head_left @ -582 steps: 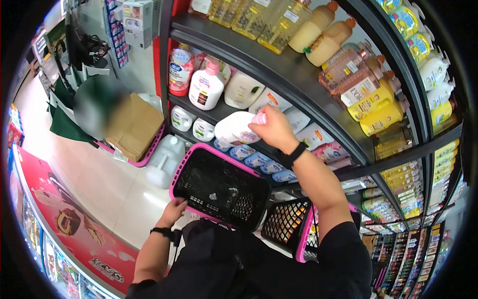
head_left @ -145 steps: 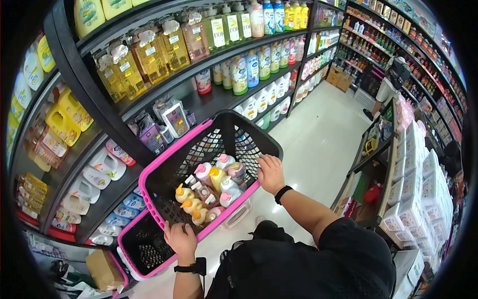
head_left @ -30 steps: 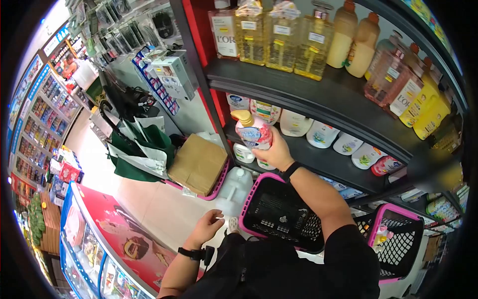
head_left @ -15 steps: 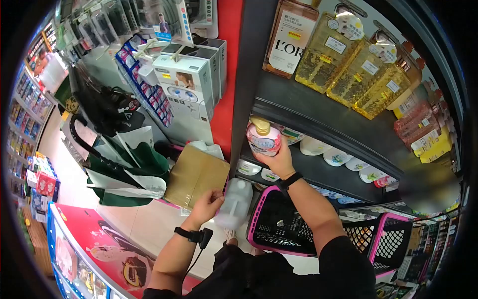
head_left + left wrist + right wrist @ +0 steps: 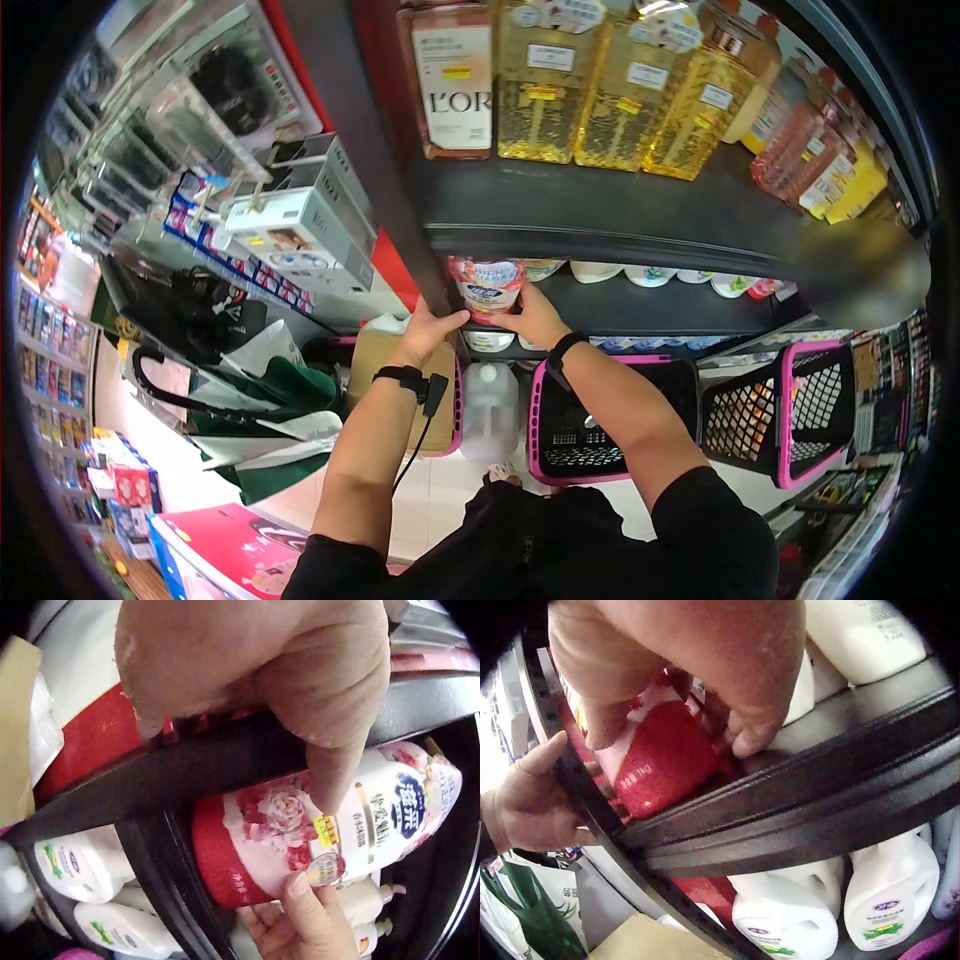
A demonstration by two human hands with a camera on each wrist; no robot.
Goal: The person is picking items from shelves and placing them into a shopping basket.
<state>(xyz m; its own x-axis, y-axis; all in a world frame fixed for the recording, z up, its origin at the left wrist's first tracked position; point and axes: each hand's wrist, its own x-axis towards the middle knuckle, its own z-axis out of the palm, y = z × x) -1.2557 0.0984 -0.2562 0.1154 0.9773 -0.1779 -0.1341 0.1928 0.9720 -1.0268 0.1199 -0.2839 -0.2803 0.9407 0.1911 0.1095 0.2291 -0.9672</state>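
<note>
right grip (image 5: 538, 318) clasps the bottle (image 5: 488, 284) from four o'clock; left grip (image 5: 426, 332), spread, at eight. likely heavy, slick: hold low.

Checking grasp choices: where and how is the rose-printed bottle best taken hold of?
Likely around the broad lower body of the rose-printed bottle, from front right: the upper shelf hides its top in the head view, and the black post stands close on its left.

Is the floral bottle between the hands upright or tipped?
Upright: in the head view, the floral bottle has its red base lowest.
</note>
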